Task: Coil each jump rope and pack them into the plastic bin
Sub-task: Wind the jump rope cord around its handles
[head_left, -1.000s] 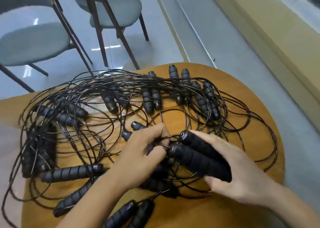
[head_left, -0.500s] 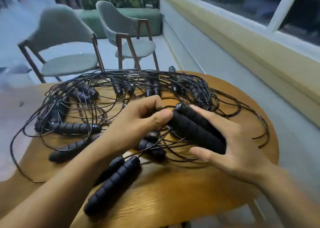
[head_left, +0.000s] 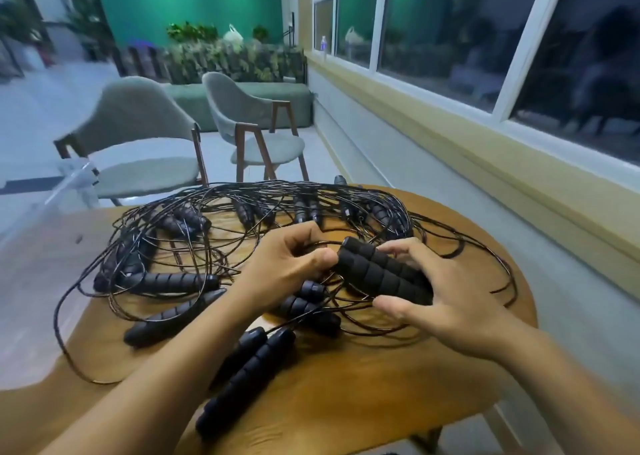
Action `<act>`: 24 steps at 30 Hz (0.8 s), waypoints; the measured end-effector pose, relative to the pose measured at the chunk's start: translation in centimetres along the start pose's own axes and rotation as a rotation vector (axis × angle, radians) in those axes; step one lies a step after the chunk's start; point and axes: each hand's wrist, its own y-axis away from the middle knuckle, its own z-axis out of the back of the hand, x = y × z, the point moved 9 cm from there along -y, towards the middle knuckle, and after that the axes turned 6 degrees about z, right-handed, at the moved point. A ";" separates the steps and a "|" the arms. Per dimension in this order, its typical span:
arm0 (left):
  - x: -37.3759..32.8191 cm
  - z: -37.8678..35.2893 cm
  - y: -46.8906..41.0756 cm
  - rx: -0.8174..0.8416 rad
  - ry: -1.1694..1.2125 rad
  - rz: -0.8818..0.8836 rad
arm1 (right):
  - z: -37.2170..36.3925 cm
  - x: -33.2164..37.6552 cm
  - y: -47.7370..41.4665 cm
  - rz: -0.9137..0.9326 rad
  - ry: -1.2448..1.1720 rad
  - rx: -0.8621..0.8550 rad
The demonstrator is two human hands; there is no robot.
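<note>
Jump ropes, thin black cords with ribbed black handles, sprawl in a loose tangle over the far and left parts of the round wooden desk. All the ropes I can see lie uncoiled.

The person's right hand grips a pair of black ribbed foam handles held side by side just above the middle of the desk. Its fingers are spread and curled over the far side of the pair, and the thumb hooks in under the near side.

The left hand meets the pair at its left end. Its fingers are curled in, with the thumb tip pressed toward the forefinger right at the handle tips. They seem to pinch a cord that arcs out there, though the hand hides most of it.

Two more black handles lie together on the desk under the left forearm, and another long handle lies just left of that wrist.

At the left edge there is a blurred clear plastic shape, too smeared to tell whether it is the bin.

Beyond the desk stand two grey padded chairs with wooden legs and a green sofa. A white-framed window runs along the right.
</note>
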 end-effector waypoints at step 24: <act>-4.3 2.5 -5.5 -0.204 0.015 -0.059 | 4.5 6.1 -8.8 -0.055 -0.806 -0.095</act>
